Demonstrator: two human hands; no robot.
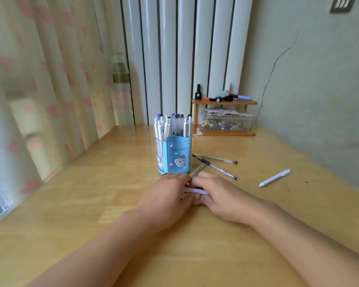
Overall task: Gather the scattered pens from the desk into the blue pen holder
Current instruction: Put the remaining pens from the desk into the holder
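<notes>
The blue pen holder (175, 157) stands on the wooden desk (91, 204), full of several upright pens. Just in front of it my left hand (166, 195) and my right hand (220, 195) meet. Between them lie white pens (195, 190), which the fingers of both hands curl around. A clear pen (197, 170) pokes out behind my hands toward the holder. Two clear pens with black tips (216, 158) (218, 168) lie crossed to the right of the holder. Farther right, a white pen (275, 178) lies alone.
A small wooden shelf (224, 102) at the back right carries markers on top and a clear box of clips (226, 122) below. A pale curtain (39, 90) hangs along the left edge. A clear bottle (121, 90) stands at the back left.
</notes>
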